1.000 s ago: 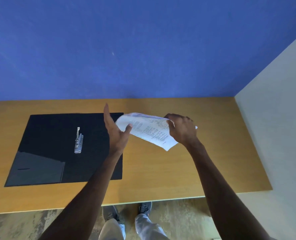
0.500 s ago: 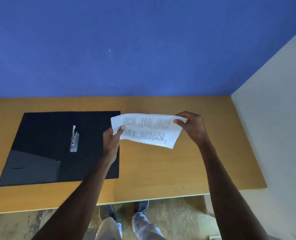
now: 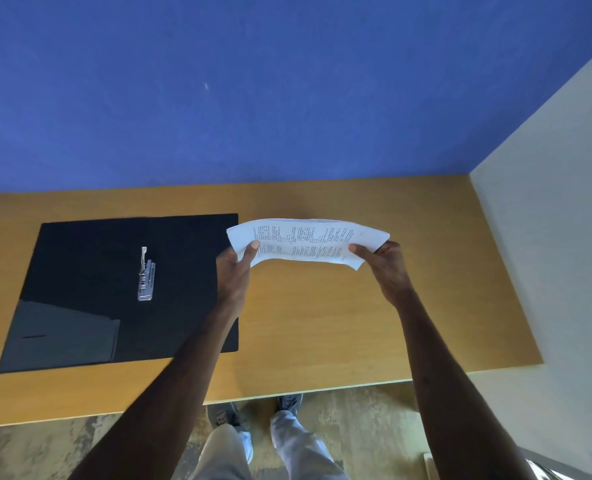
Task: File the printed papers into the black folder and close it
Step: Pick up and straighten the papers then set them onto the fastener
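The printed papers (image 3: 305, 242), a thin white stack with black text, hang in the air above the wooden desk (image 3: 322, 323), bowed upward in the middle. My left hand (image 3: 233, 271) pinches their left edge, thumb on top. My right hand (image 3: 386, 265) pinches their right edge. The black folder (image 3: 90, 271) lies open and flat on the desk to the left, with a silver metal clip (image 3: 146, 276) at its middle and a pocket flap at its lower left corner. The papers' left edge overlaps the folder's right border in the view.
A blue wall (image 3: 218, 98) backs the desk and a pale wall (image 3: 557, 237) bounds its right side. The desk's front edge runs below my forearms. My legs and shoes stand on the patterned floor (image 3: 339, 410) beneath it.
My left hand went from open beside the papers to gripping their left edge. Both hands have spread apart and the sheets now stretch flatter and wider between them.
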The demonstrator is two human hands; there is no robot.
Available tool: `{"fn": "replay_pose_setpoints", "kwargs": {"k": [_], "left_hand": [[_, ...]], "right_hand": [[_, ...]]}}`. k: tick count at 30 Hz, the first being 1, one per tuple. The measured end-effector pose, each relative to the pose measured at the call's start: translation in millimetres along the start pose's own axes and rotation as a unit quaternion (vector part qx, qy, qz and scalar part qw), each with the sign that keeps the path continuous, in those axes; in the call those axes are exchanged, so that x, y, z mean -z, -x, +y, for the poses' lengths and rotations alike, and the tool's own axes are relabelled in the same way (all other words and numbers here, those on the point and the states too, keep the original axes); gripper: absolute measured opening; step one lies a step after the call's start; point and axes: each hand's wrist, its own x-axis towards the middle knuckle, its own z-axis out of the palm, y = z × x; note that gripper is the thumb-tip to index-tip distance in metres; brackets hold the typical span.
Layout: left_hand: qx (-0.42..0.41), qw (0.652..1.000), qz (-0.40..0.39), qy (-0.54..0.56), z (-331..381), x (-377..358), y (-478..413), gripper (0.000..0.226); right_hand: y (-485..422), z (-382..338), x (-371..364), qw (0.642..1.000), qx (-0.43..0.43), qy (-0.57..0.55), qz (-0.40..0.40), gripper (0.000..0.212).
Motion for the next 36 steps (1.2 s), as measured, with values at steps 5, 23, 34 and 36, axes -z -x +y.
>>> {"fn": "replay_pose_setpoints", "kwargs": {"k": [5, 23, 34, 36], "left_hand": [[0.002, 1.000, -0.030, -0.004, -10, -6, 0, 0.025], [0.009, 0.995, -0.052, -0.084, 20, 1, -25, 0.018], [-0.020, 0.959, -0.122, -0.254, 65, 8, -37, 0.025], [-0.010, 0.959, -0.133, -0.250, 71, 16, -37, 0.024]], "right_hand": [[0, 9, 8, 1.000, -0.005, 0.008, 0.013, 0.028], [-15, -19, 31, 0.997, -0.051, 0.053, -0.039, 0.025], [-44, -105, -33, 0.920, -0.048, 0.300, -0.248, 0.018], [-41, -104, -47, 0.921, -0.033, 0.297, -0.249, 0.020]]}}
